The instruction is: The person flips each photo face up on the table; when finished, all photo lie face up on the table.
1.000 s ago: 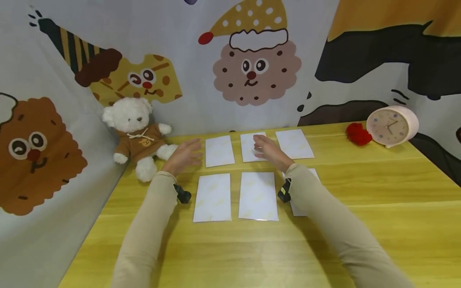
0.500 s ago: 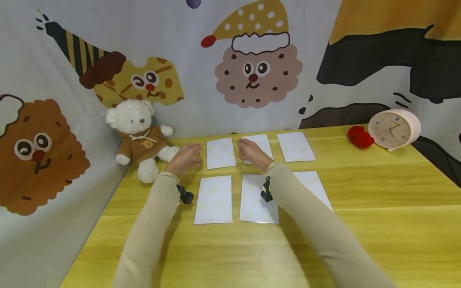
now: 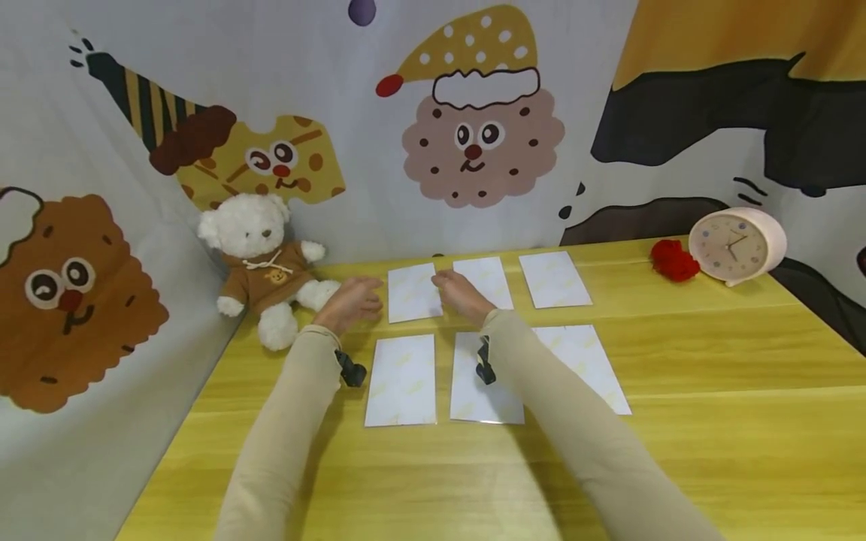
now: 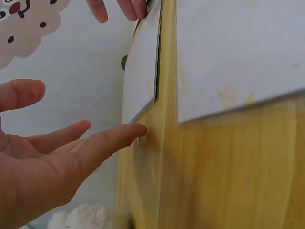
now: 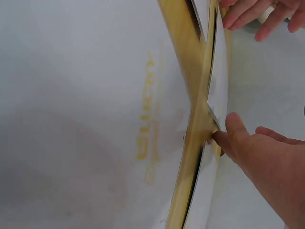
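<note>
Several white cards with faint yellow print lie in two rows on the wooden table. My right hand point(image 3: 463, 294) is at the right edge of the back-left card point(image 3: 413, 294). In the right wrist view, the thumb and forefinger of the right hand point(image 5: 267, 157) pinch that card point(image 5: 218, 76) by its edge, and its near corner is bent up. My left hand point(image 3: 349, 302) is just left of the same card. In the left wrist view, the left hand point(image 4: 52, 162) has its fingers spread, one fingertip close by the card's corner, and holds nothing.
A white teddy bear point(image 3: 260, 263) in a brown hoodie sits at the back left. A red pompom point(image 3: 673, 261) and a pink round clock point(image 3: 734, 244) stand at the back right. Behind the table hangs a cartoon-printed cloth point(image 3: 379, 218).
My right hand has moved left from the back-middle card to the right edge of the back-left card, and its fingers have closed there. The left hand has barely moved.
</note>
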The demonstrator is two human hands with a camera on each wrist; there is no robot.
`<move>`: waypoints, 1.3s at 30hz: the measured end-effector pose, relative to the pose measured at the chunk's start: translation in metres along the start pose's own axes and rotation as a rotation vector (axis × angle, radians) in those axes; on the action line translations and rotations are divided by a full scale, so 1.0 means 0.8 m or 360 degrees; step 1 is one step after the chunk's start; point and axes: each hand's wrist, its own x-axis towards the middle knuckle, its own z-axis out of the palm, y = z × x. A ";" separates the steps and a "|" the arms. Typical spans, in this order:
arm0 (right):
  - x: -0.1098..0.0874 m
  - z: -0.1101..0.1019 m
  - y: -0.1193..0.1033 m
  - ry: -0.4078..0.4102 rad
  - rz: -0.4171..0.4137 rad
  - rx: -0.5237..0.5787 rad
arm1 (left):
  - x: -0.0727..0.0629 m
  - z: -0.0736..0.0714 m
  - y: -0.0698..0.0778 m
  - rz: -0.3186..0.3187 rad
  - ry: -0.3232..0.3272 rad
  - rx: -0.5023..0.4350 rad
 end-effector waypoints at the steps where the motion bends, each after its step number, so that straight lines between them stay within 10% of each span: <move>1: 0.000 0.001 0.000 -0.0002 0.0000 -0.0005 | 0.000 0.001 0.000 -0.0004 -0.0006 -0.0003; 18: -0.005 0.020 -0.011 -0.0076 0.0039 -0.0543 | 0.006 0.006 0.004 -0.0059 0.0150 -0.0158; 39: 0.002 0.031 -0.024 -0.0013 -0.0284 -0.0824 | 0.015 0.027 0.012 0.0245 0.0101 -0.0269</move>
